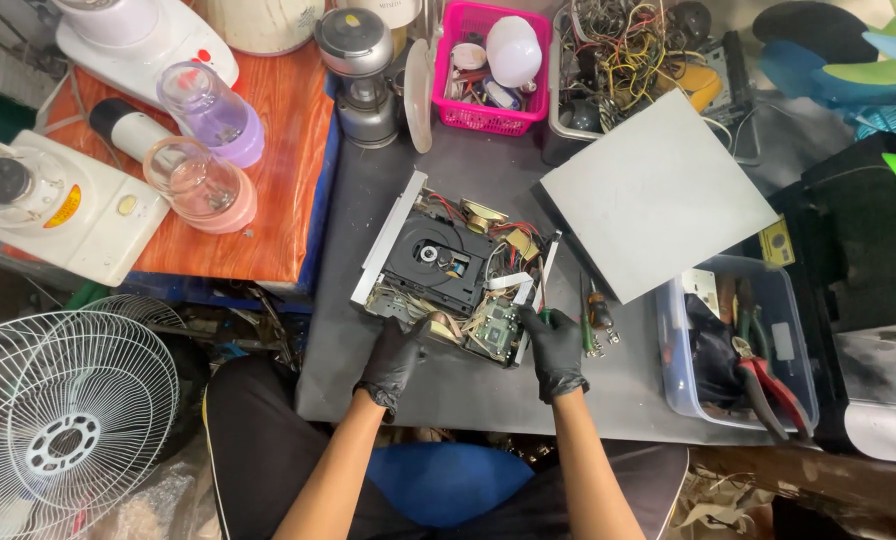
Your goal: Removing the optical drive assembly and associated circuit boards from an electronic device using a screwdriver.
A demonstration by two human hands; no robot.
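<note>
A repair workshop. Tangled wires (623, 50) fill a box at one o'clock; pliers (768, 385) sit at four; a fan guard (63, 420) lies at eight.

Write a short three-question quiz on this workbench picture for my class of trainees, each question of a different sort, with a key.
1. True or false: the opened disc player has its cover on.
2. Which lies just right of the right hand? A) a screwdriver B) a mug C) a phone
3. Fill in: the pink basket sits at the ______ edge of the grey table, far from the person.

Key
1. False: its circuit boards and wires are exposed, and the grey cover panel lies beside it.
2. A
3. far; the left hand rests at the player's near edge.
</note>
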